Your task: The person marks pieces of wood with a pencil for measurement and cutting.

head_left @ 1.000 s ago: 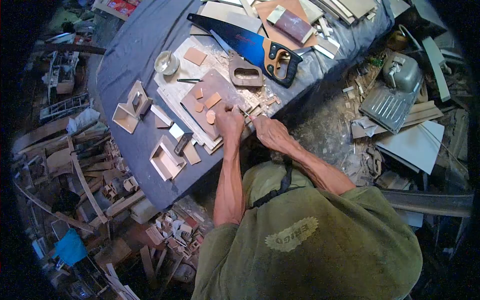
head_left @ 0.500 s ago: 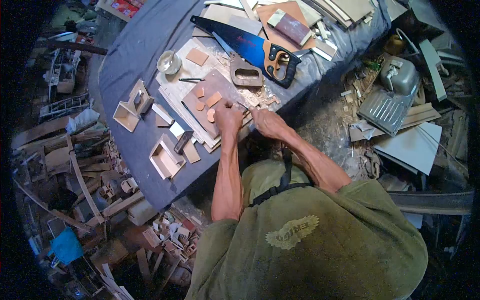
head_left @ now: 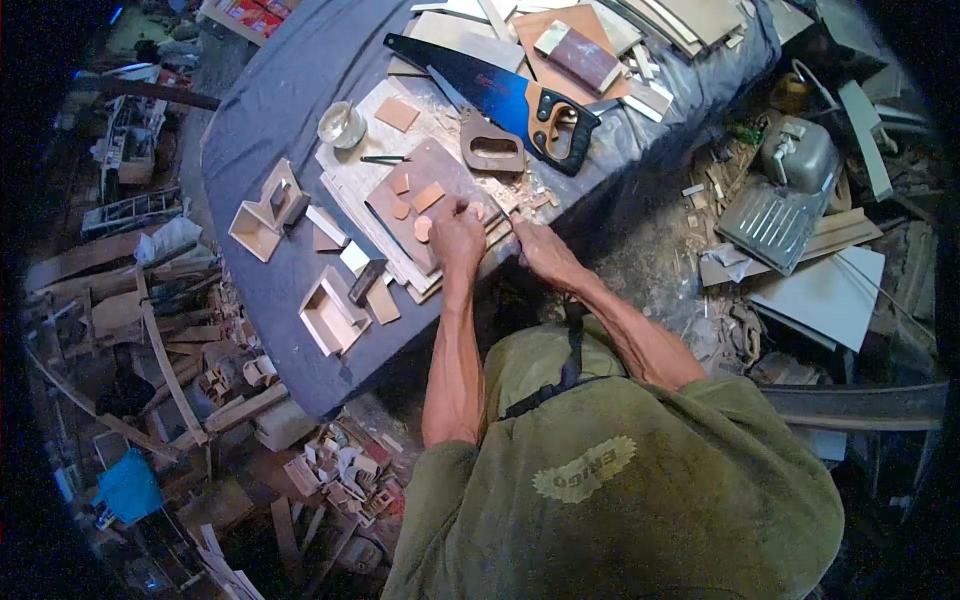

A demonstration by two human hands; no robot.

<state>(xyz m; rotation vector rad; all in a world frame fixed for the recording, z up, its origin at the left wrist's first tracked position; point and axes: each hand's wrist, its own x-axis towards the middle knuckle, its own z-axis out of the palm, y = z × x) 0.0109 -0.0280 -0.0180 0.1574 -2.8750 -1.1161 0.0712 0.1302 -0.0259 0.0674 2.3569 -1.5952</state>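
Note:
My left hand (head_left: 458, 238) is closed at the edge of a brown board (head_left: 432, 170), pinching a small, thin piece of wood (head_left: 477, 210) under its fingers. My right hand (head_left: 545, 250), to its right, wraps round a slim tool (head_left: 506, 213) like a knife, its tip toward the left hand; most of the tool is hidden in the fist. Beside the left fingers lie a small wooden disc (head_left: 423, 229), a thin rectangular piece (head_left: 428, 196) and other small cut pieces. A dark green pen (head_left: 385, 159) lies at the board's far edge.
Beyond the hands lie a blue-bladed handsaw (head_left: 500, 92) and a wooden-handled saw (head_left: 492, 150). A glass jar (head_left: 342, 126) stands to the left. Small wooden boxes (head_left: 334, 312) and a dark block (head_left: 367, 281) sit on the cloth-covered table (head_left: 300, 375). A metal sink (head_left: 765, 222) lies at right.
My right hand has drawn slightly right and toward me with the slim tool, away from my left hand. The small piece at my left fingertips now shows more.

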